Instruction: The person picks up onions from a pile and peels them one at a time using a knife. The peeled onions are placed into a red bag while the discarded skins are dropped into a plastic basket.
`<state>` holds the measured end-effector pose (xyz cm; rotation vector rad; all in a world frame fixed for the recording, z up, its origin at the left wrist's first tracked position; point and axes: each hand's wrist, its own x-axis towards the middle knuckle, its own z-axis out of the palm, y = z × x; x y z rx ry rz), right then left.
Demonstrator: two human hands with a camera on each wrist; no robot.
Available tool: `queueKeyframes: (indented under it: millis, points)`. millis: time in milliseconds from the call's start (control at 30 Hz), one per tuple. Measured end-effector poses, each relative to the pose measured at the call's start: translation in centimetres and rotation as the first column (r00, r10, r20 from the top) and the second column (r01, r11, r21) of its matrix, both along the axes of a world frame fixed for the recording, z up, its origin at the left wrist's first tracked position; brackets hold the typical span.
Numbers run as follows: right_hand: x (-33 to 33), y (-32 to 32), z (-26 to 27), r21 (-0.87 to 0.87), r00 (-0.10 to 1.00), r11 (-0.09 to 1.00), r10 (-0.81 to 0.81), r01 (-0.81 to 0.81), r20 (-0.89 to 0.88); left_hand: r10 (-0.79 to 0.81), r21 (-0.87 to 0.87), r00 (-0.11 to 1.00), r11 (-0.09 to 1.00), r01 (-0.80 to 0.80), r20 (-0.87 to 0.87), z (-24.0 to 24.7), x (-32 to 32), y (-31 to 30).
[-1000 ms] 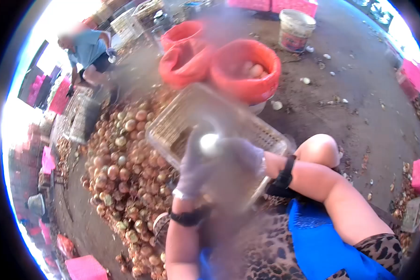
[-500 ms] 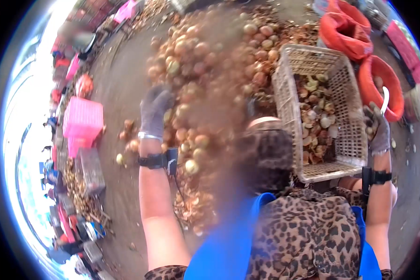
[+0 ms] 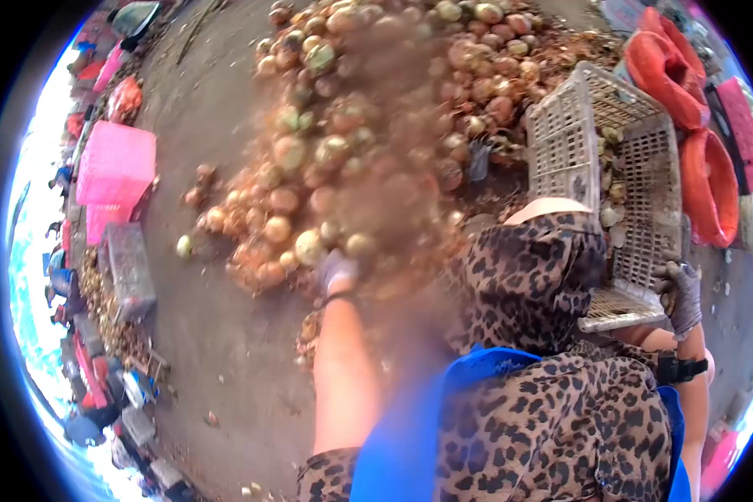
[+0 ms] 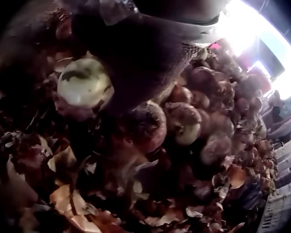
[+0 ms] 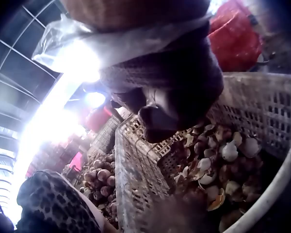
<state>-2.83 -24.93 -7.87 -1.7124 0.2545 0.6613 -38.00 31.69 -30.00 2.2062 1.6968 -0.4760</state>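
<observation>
My gloved left hand (image 3: 337, 269) reaches into the near side of a heap of onions (image 3: 286, 155), right beside a pale onion (image 3: 309, 248). In the left wrist view the hand is dark; its fingertips go down beside a brown onion (image 4: 148, 126) and a peeled-looking white onion (image 4: 85, 82). My gloved right hand (image 3: 684, 297) hangs by the near right corner of a plastic crate (image 3: 560, 151), its fingers curled round a knife whose blade is hidden now. Onion peelings and pale scraps (image 5: 230, 151) lie inside the crate.
Orange-red bags (image 3: 711, 188) stand just beyond the crate. My knee in leopard-print cloth (image 3: 531, 276) lies between heap and crate. Pink crates (image 3: 115, 167) and a grey crate (image 3: 130, 272) stand at the left. Loose skins (image 4: 68, 204) cover the ground near the heap.
The hands have parted from being together over the crate. My left hand has come down into the heap's near side; the right, its pale curved blade visible half a second ago, stays beside the crate.
</observation>
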Motion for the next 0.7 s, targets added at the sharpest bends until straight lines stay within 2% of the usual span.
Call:
queueKeyframes:
  millis: [33, 67, 133, 167, 200, 233, 267, 300, 333, 367, 400, 433, 500, 567, 600, 633, 667, 700]
  points:
    - [-0.3, -0.6, 0.0, 0.01, 1.0, 1.0, 0.001, -0.001, 0.012, -0.069, -0.035, 0.996, 0.997, 0.068, -0.05, 0.8, 0.2, -0.1]
    - [-0.9, -0.3, 0.3, -0.072, 0.998, 0.997, 0.007, -0.002, 0.066, -0.141, -0.07, 0.986, 0.988, 0.135, -0.093, 1.6, 0.4, -0.3]
    - [-2.0, 1.1, 2.3, -0.17, 0.998, 0.985, -0.005, 0.016, 0.06, -0.291, -0.06, 0.955, 0.956, 0.287, -0.053, 1.9, -1.6, -0.8]
    - [-2.5, 2.1, 3.4, -0.236, 0.999, 0.971, -0.032, 0.04, 0.038, -0.28, -0.098, 0.96, 0.955, 0.28, 0.011, 0.1, -3.8, -0.8]
    - [-2.7, 2.0, 3.9, -0.224, 0.999, 0.973, -0.042, 0.048, 0.03, -0.198, -0.166, 0.97, 0.961, 0.22, 0.138, -2.3, -6.0, -0.6]
    - [-3.1, 2.1, 4.0, -0.209, 0.999, 0.977, -0.045, 0.048, 0.018, -0.027, -0.286, 0.949, 0.95, 0.121, 0.313, -4.8, -8.1, -0.4]
    - [-3.2, 2.0, 4.0, -0.194, 0.999, 0.98, -0.042, 0.042, 0.003, 0.224, -0.453, 0.871, 0.891, -0.002, 0.437, -6.8, -9.7, -0.8]
    - [-3.2, 1.8, 3.9, -0.174, 0.999, 0.984, -0.043, 0.044, 0.01, 0.478, -0.614, 0.748, 0.78, -0.12, 0.461, -8.5, -10.8, -1.5]
    - [-3.3, 1.6, 3.8, -0.157, 0.999, 0.987, -0.039, 0.04, 0.01, 0.639, -0.584, 0.727, 0.699, -0.412, 0.252, -8.2, -9.3, -2.3]
    - [-3.4, 1.5, 3.8, -0.14, 1.0, 0.99, -0.025, 0.026, 0.007, 0.766, -0.722, 0.548, 0.584, -0.372, 0.337, -7.7, -8.5, -2.7]
    - [-3.4, 1.6, 4.3, -0.14, 1.0, 0.99, 0.003, -0.002, 0.007, 0.883, -0.85, 0.317, 0.437, -0.294, 0.345, -7.1, -7.6, -3.2]
    - [-2.6, 1.5, 4.5, -0.138, 0.999, 0.99, 0.028, -0.026, 0.016, 0.957, -0.94, 0.102, 0.288, -0.183, 0.273, -6.1, -6.6, -3.7]
    - [-2.1, 2.4, 5.3, -0.134, 0.996, 0.989, 0.075, -0.069, 0.042, 0.954, -0.961, 0.118, 0.277, -0.006, 0.275, 0.6, -0.8, -4.1]
    - [-1.7, 4.0, 6.8, -0.024, 0.991, 0.991, 0.136, -0.135, 0.021, 0.909, -0.924, 0.191, 0.337, 0.184, 0.369, 5.8, 5.9, -3.2]
    - [-1.2, 4.4, 7.4, 0.045, 0.983, 0.982, 0.185, -0.185, 0.02, 0.911, -0.907, 0.207, 0.283, 0.312, 0.356, 9.6, 9.6, -3.5]
    - [-1.0, 5.7, 8.9, 0.034, 0.974, 0.973, 0.227, -0.228, 0.012, 0.909, -0.875, 0.237, 0.216, 0.434, 0.342, 13.2, 13.4, -4.3]
    - [-1.2, 7.1, 10.5, 0.023, 0.965, 0.964, 0.264, -0.264, 0.007, 0.729, -0.731, 0.321, 0.348, 0.587, 0.605, 15.6, 17.3, -5.1]
    - [-1.3, 7.7, 11.1, 0.123, 0.97, 0.963, 0.242, -0.239, -0.003, 0.5, -0.575, 0.348, 0.426, 0.698, 0.793, 18.7, 20.7, -6.6]
